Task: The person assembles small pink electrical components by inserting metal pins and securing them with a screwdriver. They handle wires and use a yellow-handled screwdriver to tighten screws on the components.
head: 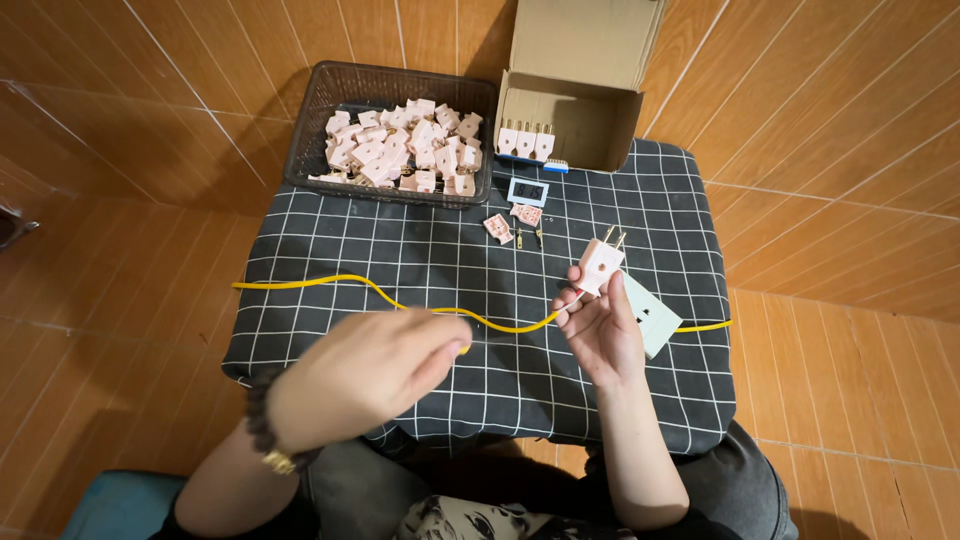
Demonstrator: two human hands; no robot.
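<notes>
Head view, checked cloth (pixel 400 240), wood-look floor tiles (pixel 820 120)

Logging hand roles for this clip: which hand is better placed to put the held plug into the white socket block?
Probably right. The right hand already grips the plug, directly beside the white socket block. The left hand is farther off, at the yellow cable.

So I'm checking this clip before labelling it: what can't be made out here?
Head view only:
- Left hand: motion-blurred; its fingertips and what it pinches near the yellow cable are unclear.
- Small metal bits on the checked cloth: too small to identify.
- Socket block: partly hidden behind the right hand holding the plug.
- Cardboard box: top cut off by the edge.
</notes>
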